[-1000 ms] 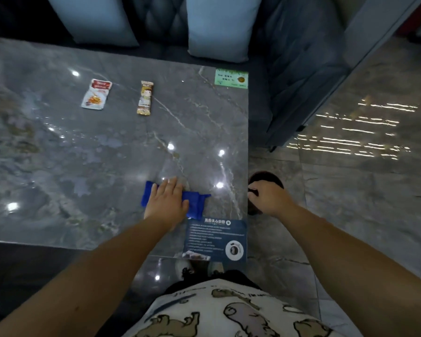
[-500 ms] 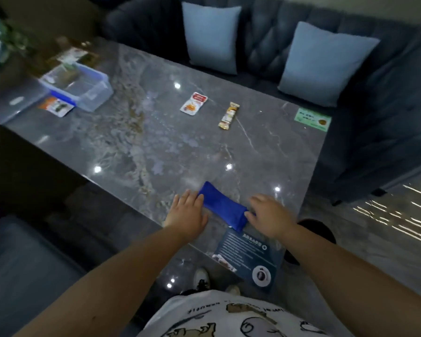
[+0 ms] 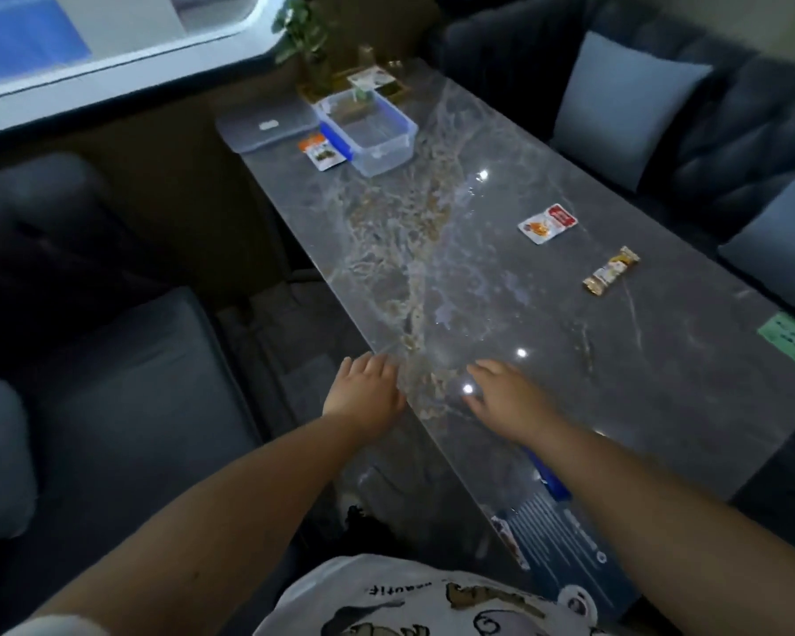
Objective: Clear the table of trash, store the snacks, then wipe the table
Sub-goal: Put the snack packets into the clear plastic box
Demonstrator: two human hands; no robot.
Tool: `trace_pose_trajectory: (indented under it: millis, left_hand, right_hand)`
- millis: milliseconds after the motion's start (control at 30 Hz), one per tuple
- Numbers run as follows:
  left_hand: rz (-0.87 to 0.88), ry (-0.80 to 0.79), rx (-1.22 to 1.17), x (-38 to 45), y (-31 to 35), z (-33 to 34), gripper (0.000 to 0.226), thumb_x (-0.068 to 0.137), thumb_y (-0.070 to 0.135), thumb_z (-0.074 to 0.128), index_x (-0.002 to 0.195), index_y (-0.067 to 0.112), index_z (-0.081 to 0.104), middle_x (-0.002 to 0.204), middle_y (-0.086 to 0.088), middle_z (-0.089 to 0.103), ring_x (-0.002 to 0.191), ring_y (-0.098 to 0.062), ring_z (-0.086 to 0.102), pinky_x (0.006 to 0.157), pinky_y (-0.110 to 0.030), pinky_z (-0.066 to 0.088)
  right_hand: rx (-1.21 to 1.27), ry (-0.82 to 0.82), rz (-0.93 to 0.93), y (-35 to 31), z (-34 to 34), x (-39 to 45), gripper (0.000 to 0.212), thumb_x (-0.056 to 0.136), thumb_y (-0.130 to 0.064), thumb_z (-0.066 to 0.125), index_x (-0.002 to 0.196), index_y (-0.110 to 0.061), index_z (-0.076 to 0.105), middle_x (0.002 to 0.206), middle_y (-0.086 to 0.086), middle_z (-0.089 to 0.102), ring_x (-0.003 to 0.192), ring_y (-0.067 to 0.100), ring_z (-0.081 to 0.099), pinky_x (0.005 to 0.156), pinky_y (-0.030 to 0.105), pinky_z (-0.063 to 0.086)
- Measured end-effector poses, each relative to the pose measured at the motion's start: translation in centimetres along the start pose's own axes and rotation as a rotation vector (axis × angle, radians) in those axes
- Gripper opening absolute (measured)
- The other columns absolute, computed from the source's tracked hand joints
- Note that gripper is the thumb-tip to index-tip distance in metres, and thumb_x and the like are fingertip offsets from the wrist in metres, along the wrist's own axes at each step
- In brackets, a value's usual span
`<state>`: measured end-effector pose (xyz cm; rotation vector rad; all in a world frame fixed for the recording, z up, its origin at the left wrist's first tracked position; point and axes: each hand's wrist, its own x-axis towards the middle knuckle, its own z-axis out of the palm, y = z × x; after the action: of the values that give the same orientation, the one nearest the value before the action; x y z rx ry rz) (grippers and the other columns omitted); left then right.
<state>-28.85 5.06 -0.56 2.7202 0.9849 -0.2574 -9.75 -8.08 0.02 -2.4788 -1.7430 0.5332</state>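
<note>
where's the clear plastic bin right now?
Head view: the clear plastic bin sits open at the table's far end, upper centre, with its lid lying to its left and a small snack packet beside its near-left corner.

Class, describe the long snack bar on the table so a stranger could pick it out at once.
Start at the grey marble table and look along the side by the cushioned sofa. Beyond the red-and-white packet lies the snack bar. It alone is long and narrow, with a gold-and-white wrapper.
</note>
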Motion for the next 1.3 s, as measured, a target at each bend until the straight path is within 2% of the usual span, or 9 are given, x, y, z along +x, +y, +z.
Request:
trace_pose_trajectory:
  millis: [200, 333, 433, 500, 700, 867, 1000, 1100, 1300]
  left_hand:
    - [-0.054, 0.013, 0.035, 2.5, -7.3, -1.1, 0.055, 0.093, 0.047, 0.036, 0.140, 0.019, 0.039, 0.145, -0.004, 0.045, 0.136, -0.026, 0.034, 0.115, -0.047, 0.017]
    - [-0.051, -0.010, 0.049, 5.4, -11.9, -2.3, 0.051, 0.093, 0.046, 0.035, 0.135, 0.019, 0.045, 0.136, -0.005, 0.053, 0.127, -0.027, 0.044, 0.112, -0.045, 0.022]
    - [-0.026, -0.026, 0.082, 7.6, -15.0, -3.6, 0.044, 0.094, 0.046, 0.034, 0.123, 0.019, 0.053, 0.123, -0.006, 0.059, 0.116, -0.028, 0.053, 0.102, -0.042, 0.033]
    - [-0.011, -0.044, 0.089, 8.7, -16.7, -4.3, 0.041, 0.094, 0.046, 0.034, 0.116, 0.019, 0.055, 0.118, -0.007, 0.061, 0.110, -0.028, 0.055, 0.096, -0.040, 0.037]
    - [-0.009, -0.071, 0.066, 11.1, -20.7, -5.1, 0.042, 0.094, 0.048, 0.034, 0.117, 0.018, 0.054, 0.116, -0.007, 0.060, 0.108, -0.028, 0.056, 0.093, -0.040, 0.040]
    - [-0.020, -0.045, 0.048, 14.5, -23.9, -6.3, 0.048, 0.094, 0.047, 0.037, 0.128, 0.017, 0.050, 0.124, -0.008, 0.058, 0.114, -0.030, 0.054, 0.095, -0.041, 0.041]
    - [-0.026, -0.025, 0.072, 18.9, -26.0, -6.8, 0.050, 0.093, 0.048, 0.038, 0.131, 0.018, 0.048, 0.126, -0.009, 0.057, 0.115, -0.031, 0.052, 0.094, -0.042, 0.040]
    - [-0.019, -0.023, 0.074, 22.7, -27.0, -7.0, 0.049, 0.092, 0.048, 0.038, 0.129, 0.018, 0.051, 0.126, -0.008, 0.057, 0.115, -0.031, 0.052, 0.094, -0.042, 0.040]
    - [0.047, -0.070, 0.071, 29.1, -28.5, -8.2, 0.046, 0.090, 0.046, 0.038, 0.121, 0.016, 0.054, 0.123, -0.008, 0.058, 0.112, -0.031, 0.053, 0.094, -0.043, 0.042]
  right_hand:
    - [-0.019, -0.051, -0.089, -4.9, -0.1, 6.6, 0.050, 0.093, -0.038, 0.046, 0.137, -0.013, 0.045, 0.141, 0.007, 0.049, 0.128, 0.027, 0.042, 0.105, 0.038, 0.038]
    - [-0.035, -0.049, -0.058, -7.2, -0.4, 10.9, 0.045, 0.092, -0.036, 0.048, 0.130, -0.014, 0.051, 0.131, 0.008, 0.055, 0.122, 0.029, 0.047, 0.101, 0.037, 0.041]
    - [-0.032, -0.050, -0.026, -8.5, -0.5, 14.2, 0.038, 0.092, -0.036, 0.048, 0.119, -0.011, 0.057, 0.125, 0.010, 0.057, 0.117, 0.030, 0.051, 0.097, 0.037, 0.043]
    - [-0.017, -0.049, -0.016, -9.4, -0.6, 16.0, 0.041, 0.092, -0.035, 0.047, 0.122, -0.010, 0.057, 0.130, 0.010, 0.056, 0.119, 0.030, 0.051, 0.099, 0.037, 0.043]
    - [-0.029, -0.065, 0.001, -11.5, -1.0, 20.9, 0.040, 0.092, -0.038, 0.047, 0.122, -0.013, 0.057, 0.120, 0.011, 0.060, 0.109, 0.032, 0.056, 0.090, 0.037, 0.045]
    - [-0.013, -0.062, -0.017, -12.6, -1.6, 26.2, 0.042, 0.092, -0.035, 0.048, 0.126, -0.011, 0.055, 0.125, 0.013, 0.059, 0.114, 0.033, 0.054, 0.095, 0.039, 0.046]
    - [0.011, -0.016, -0.032, -12.6, -1.7, 30.9, 0.038, 0.091, -0.034, 0.048, 0.119, -0.011, 0.058, 0.122, 0.011, 0.058, 0.112, 0.031, 0.053, 0.094, 0.040, 0.046]
    - [0.027, 0.018, -0.036, -11.8, -1.8, 34.5, 0.034, 0.090, -0.033, 0.048, 0.113, -0.011, 0.058, 0.123, 0.010, 0.058, 0.111, 0.031, 0.052, 0.093, 0.039, 0.046]
    - [0.056, -0.022, 0.035, -10.1, -2.5, 40.2, 0.039, 0.092, -0.035, 0.048, 0.121, -0.011, 0.057, 0.134, 0.009, 0.052, 0.120, 0.030, 0.049, 0.097, 0.040, 0.044]
